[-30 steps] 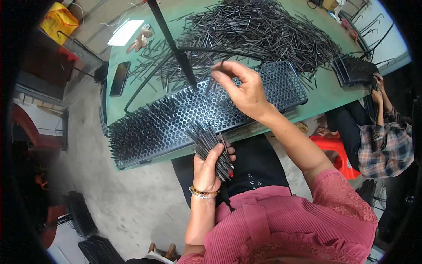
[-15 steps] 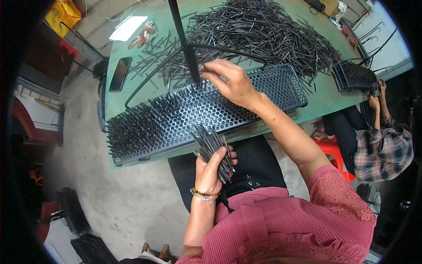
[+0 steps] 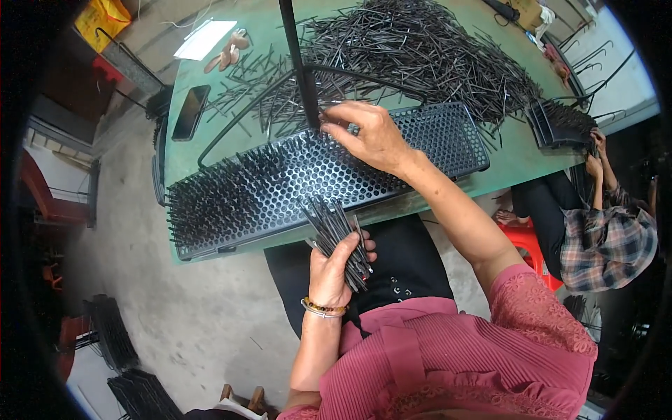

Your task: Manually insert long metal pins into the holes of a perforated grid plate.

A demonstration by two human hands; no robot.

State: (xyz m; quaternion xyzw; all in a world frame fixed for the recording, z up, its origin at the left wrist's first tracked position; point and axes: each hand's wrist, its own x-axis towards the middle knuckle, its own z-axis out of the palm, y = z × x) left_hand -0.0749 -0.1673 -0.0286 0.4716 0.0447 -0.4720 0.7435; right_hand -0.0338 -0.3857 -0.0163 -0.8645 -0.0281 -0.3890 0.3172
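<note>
My left hand point(image 3: 330, 269) is wrapped round a bundle of thin black strips point(image 3: 333, 225), held over my lap at the near edge of the board. A long black perforated board point(image 3: 364, 164) lies slantwise along the near side of the table. Black strips stand upright like bristles point(image 3: 217, 196) in its left part, while the holes to the right are bare. My right hand point(image 3: 367, 136) is at the board's far edge, beside a black upright post point(image 3: 303, 84). Its thumb and fingers are pinched; what lies between the fingertips is too small to make out.
A large heap of loose black strips point(image 3: 420, 52) covers the far part of the green table point(image 3: 504, 157). A phone point(image 3: 190, 113) and a white paper point(image 3: 204, 40) lie at the left. Another person point(image 3: 605, 241) sits at the right beside a second bristled board point(image 3: 563, 122).
My right hand has shifted very slightly, its fingertips still by the post. The left hand keeps its bundle. The view has moved a little.
</note>
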